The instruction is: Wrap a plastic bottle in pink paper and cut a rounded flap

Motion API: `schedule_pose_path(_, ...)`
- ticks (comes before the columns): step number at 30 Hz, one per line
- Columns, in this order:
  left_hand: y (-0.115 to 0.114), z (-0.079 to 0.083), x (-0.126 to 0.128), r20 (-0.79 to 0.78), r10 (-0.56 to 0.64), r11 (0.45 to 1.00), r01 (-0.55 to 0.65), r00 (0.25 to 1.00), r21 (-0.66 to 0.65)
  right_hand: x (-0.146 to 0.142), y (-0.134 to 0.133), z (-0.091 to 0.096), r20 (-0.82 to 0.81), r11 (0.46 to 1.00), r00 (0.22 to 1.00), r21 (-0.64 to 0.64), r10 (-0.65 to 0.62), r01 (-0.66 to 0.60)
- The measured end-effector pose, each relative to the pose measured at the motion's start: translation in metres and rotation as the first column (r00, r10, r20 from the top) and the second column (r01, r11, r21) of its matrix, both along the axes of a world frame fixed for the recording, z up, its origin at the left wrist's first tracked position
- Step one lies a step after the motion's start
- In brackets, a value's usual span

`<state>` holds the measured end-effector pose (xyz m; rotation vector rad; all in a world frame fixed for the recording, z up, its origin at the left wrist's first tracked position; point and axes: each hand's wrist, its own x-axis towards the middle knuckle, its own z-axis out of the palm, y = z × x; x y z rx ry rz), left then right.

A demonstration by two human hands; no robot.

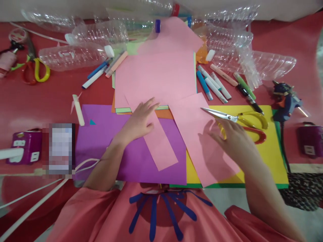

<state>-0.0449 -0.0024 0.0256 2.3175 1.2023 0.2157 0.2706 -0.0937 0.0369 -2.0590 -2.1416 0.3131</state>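
Note:
My left hand (141, 122), fingers spread, is over the upper end of a narrow pink paper strip (161, 148) lying on purple paper (101, 141). On the right, my right hand (233, 139) is partly spread, thumb apart from the fingers, at the pair of scissors (232, 117). The blades point left over a larger pink sheet (191, 134); the yellow and red handles lie over yellow paper (267, 161). Whether my fingertips touch the scissors is hard to make out. A shadow of the hand falls on the pink sheet.
More pink paper (156, 77) is stacked ahead. Markers (214, 85) and clear plastic bottles (73, 55) lie around it. Far left are other scissors (41, 69), a phone (60, 148) and a purple socket box (26, 146). A glue gun (285, 101) lies right.

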Motion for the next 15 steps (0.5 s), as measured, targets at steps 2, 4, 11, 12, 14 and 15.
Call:
schedule_pose_path(2, -0.002, 0.001, 0.003, -0.007, 0.010, 1.000, -0.010, 1.000, 0.020, -0.019, -0.009, -0.014, 0.019, 0.998, 0.998, 0.027, 0.061, -0.062)
schedule_pose_path(4, -0.003, -0.001, 0.005, 0.007, 0.023, 0.999, -0.024, 1.000, 0.046, -0.032, -0.016, -0.026, 0.017, 0.996, 0.995, 0.006, 0.094, -0.094)
schedule_pose_path(11, -0.002, -0.009, 0.007, 0.158, 0.087, 0.994, -0.097, 0.984, 0.059, -0.032, -0.016, -0.026, -0.240, 0.989, 0.962, -0.030, 0.133, -0.144)
schedule_pose_path(12, -0.001, -0.009, 0.007, 0.151, 0.061, 0.996, -0.071, 0.987, 0.059, -0.030, -0.013, -0.024, -0.249, 0.994, 0.964, -0.030, 0.094, -0.105)
schedule_pose_path(14, -0.001, -0.006, 0.006, 0.113, -0.017, 0.999, 0.012, 0.993, 0.046, -0.026, -0.007, -0.021, -0.249, 1.000, 0.968, -0.017, 0.004, -0.009)
schedule_pose_path(15, 0.000, -0.004, 0.005, 0.095, -0.050, 0.998, 0.047, 0.994, 0.031, -0.025, -0.004, -0.021, -0.248, 0.999, 0.968, -0.016, -0.039, 0.036)
